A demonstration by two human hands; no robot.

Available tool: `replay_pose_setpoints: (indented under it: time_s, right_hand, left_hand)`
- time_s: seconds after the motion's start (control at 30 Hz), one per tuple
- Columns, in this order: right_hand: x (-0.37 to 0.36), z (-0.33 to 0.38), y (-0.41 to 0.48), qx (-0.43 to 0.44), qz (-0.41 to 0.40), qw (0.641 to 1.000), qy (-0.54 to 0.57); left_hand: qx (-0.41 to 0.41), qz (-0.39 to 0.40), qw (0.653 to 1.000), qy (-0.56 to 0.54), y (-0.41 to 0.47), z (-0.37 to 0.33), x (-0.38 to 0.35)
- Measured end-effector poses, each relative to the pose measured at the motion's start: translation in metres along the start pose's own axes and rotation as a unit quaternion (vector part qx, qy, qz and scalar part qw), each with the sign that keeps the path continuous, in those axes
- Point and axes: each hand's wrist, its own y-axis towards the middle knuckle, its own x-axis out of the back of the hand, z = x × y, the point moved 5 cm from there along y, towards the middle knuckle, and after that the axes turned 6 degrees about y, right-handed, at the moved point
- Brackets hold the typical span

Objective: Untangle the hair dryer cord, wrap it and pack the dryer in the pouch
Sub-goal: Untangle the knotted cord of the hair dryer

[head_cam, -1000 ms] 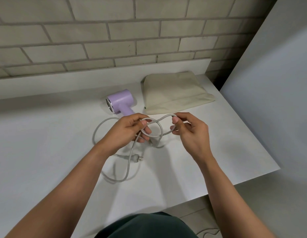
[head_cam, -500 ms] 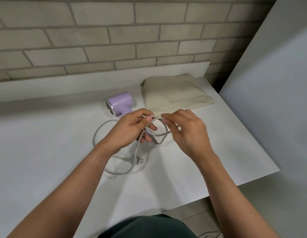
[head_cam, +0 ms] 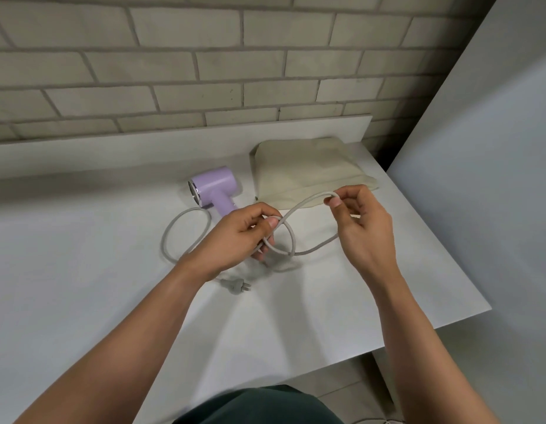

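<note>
Grey power cord (head_cam: 307, 201) loop is stretched wider than before, held above the white table (head_cam: 82, 270). Right hand (head_cam: 363, 228) pinches its bend and left hand (head_cam: 235, 237) fingers curl round the crossing. Grey plug (head_cam: 235, 285) lies near the left wrist. Lilac plastic hair dryer (head_cam: 213, 185) and beige fabric pouch (head_cam: 305, 169) lie behind.

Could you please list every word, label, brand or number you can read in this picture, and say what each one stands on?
No text can be read anywhere in the picture.
Dryer: plain lilac shell, no visible logo or label.
Pouch: plain beige cloth, no print.
Plug: too small to tell whether it carries any marking.
Cord: no visible marking.
Brick wall and table: no signs.
</note>
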Motion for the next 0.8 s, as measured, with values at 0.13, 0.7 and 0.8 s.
replay_pose_setpoints:
  time_s: [0.13,0.7,0.8]
  right_hand:
    - [-0.008,0.025,-0.007,0.209,0.088,0.940,-0.254]
    - [0.024,0.027,0.005,0.131,-0.073,0.982,-0.111]
    - [0.029,0.020,0.009,0.110,-0.051,0.984,-0.133]
  left_hand:
    - [-0.007,-0.031,0.999,0.030,0.002,-0.004,0.002]
    - [-0.047,0.005,0.995,0.087,-0.008,0.011,0.008]
    - [-0.058,-0.019,0.992,0.106,-0.004,0.010,0.011]
